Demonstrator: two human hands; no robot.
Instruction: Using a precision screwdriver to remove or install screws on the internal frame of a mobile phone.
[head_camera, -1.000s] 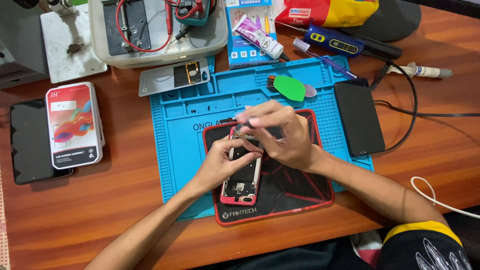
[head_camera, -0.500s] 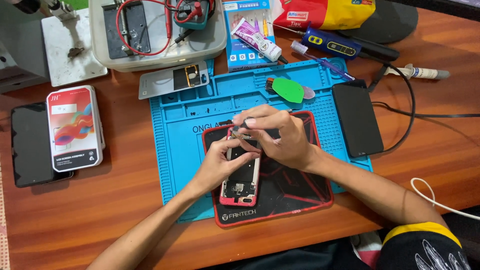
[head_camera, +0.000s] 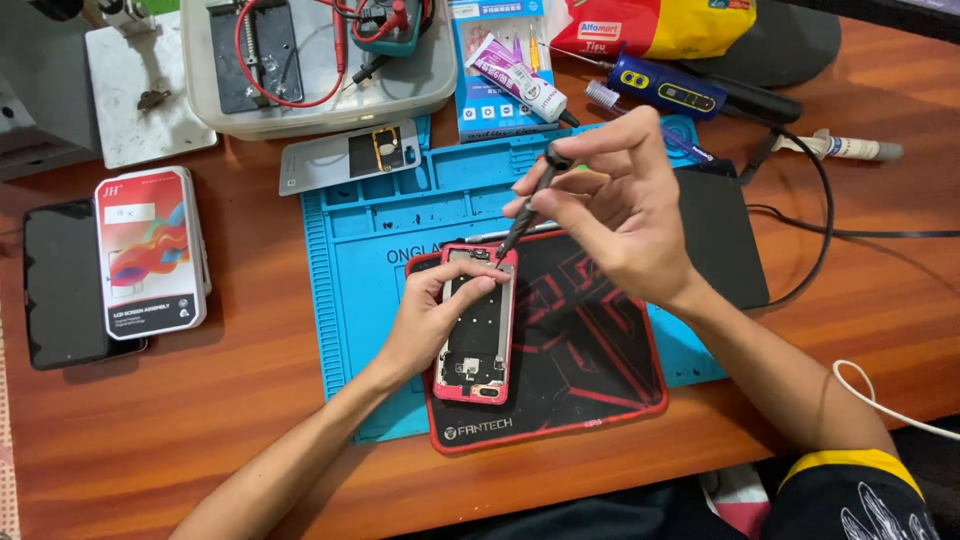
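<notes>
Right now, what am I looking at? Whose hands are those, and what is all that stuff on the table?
These are a person's own two hands, filmed by a camera worn on their head, so you look down as they do. The left hand holds down an opened red phone with its back cover off, so you see its insides. The right hand pinches a thin dark screwdriver, with the tip at the phone's top edge. The phone lies on a black and red pad, which sits on a blue work mat on a wooden table. To the left lie a dark phone and a colourful box. Farther back are a tray with red wires and a small tube.
</notes>
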